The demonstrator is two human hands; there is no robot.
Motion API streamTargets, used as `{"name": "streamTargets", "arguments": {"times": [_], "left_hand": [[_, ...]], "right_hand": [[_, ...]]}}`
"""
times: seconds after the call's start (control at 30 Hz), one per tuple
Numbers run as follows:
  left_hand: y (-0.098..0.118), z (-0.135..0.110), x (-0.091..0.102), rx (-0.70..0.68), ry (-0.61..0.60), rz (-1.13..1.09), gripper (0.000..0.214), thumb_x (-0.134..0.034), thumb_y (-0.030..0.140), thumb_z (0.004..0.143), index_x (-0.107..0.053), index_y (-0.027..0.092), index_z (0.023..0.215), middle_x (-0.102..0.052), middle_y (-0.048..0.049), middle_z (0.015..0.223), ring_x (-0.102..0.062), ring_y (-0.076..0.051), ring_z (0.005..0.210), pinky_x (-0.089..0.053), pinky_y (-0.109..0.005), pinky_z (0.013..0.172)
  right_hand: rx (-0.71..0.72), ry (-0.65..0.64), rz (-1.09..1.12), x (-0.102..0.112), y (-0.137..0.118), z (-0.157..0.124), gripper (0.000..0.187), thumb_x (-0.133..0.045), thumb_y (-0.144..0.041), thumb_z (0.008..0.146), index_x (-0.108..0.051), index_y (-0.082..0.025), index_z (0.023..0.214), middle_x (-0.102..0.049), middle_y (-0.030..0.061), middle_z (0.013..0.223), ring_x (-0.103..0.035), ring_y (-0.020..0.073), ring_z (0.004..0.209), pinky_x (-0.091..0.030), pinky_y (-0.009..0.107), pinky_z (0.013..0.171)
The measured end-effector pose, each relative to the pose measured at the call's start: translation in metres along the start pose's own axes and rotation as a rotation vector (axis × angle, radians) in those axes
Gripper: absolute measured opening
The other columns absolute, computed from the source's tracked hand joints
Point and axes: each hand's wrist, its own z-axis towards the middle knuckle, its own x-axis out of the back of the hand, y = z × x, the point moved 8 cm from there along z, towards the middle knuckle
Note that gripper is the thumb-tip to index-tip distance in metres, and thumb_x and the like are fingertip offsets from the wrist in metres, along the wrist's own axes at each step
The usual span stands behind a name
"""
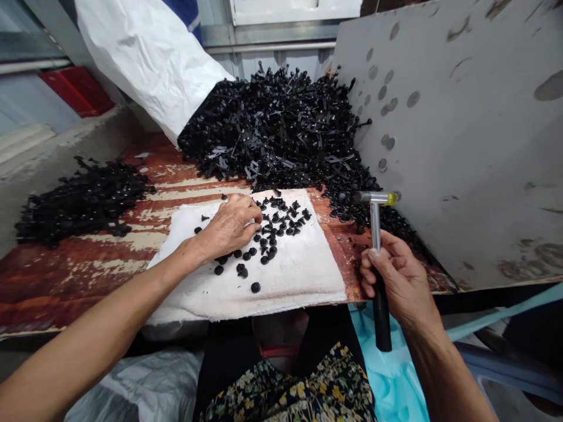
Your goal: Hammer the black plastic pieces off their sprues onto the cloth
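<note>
My right hand [398,275] is wrapped around the black grip of a small hammer [382,316]. Its metal head, with a yellow tip on one end, points up beside the black heap. Over a white cloth [303,281] my left hand [233,225] is curled, thumb and fingers bent together; whatever they hold is hidden. Right by its fingertips lie many small black mushroom-shaped plastic pieces [272,234], scattered across the cloth. One lone black piece [255,287] sits nearer the cloth's front edge.
A large heap of black plastic parts [281,129] spills from a white sack [153,64] at the back. A smaller black pile [83,199] lies left on the worn red-brown tabletop [145,234]. A grey panel [461,146] stands along the right side.
</note>
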Motion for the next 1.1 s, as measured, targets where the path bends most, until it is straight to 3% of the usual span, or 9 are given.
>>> {"name": "streamTargets", "arguments": {"times": [0.2,0.53,0.77,0.97,1.1], "left_hand": [[0.007,-0.003,-0.002,-0.085,0.004,-0.047,0.028,-0.047,0.012,0.088,-0.072,0.021,0.096,-0.061,-0.0092,0.104,-0.052,-0.026,0.1,-0.044,-0.044,0.09],[0.01,0.002,-0.004,-0.207,0.004,-0.009,0.02,-0.052,0.009,0.083,-0.069,0.02,0.084,-0.062,-0.0087,0.106,-0.052,-0.025,0.1,-0.042,-0.044,0.092],[0.012,0.004,0.001,-0.228,0.006,-0.007,0.021,-0.049,0.012,0.088,-0.068,0.02,0.084,-0.063,-0.0091,0.107,-0.053,-0.025,0.102,-0.042,-0.043,0.092],[0.019,-0.01,0.012,-0.238,-0.055,-0.062,0.022,-0.049,0.015,0.089,-0.069,0.021,0.082,-0.063,-0.0075,0.104,-0.055,-0.023,0.1,-0.043,-0.04,0.092],[0.033,-0.024,0.011,-0.247,-0.031,-0.058,0.02,-0.051,0.014,0.089,-0.07,0.021,0.087,-0.061,-0.0091,0.115,-0.052,-0.026,0.109,-0.043,-0.043,0.095]], "right_hand": [[0.004,-0.01,0.005,0.0,0.001,0.001,0.042,-0.074,-0.039,0.077,-0.053,-0.025,0.111,-0.055,-0.0098,0.061,-0.044,0.0071,0.039,-0.039,0.017,0.029],[0.023,-0.024,-0.015,0.0,-0.001,0.0,0.039,-0.071,-0.037,0.079,-0.053,-0.026,0.112,-0.054,-0.0097,0.061,-0.044,0.0073,0.039,-0.038,0.017,0.029],[0.02,-0.019,-0.01,0.001,0.0,0.001,0.039,-0.071,-0.037,0.079,-0.053,-0.026,0.112,-0.055,-0.0098,0.061,-0.044,0.0073,0.039,-0.039,0.017,0.03],[0.008,-0.01,-0.005,0.002,0.001,0.0,0.042,-0.073,-0.037,0.078,-0.053,-0.025,0.113,-0.055,-0.0095,0.061,-0.044,0.0077,0.039,-0.04,0.017,0.029],[0.012,0.004,-0.005,0.002,0.0,0.0,0.045,-0.074,-0.039,0.076,-0.053,-0.025,0.113,-0.055,-0.0097,0.061,-0.045,0.0074,0.039,-0.04,0.017,0.03]]}}
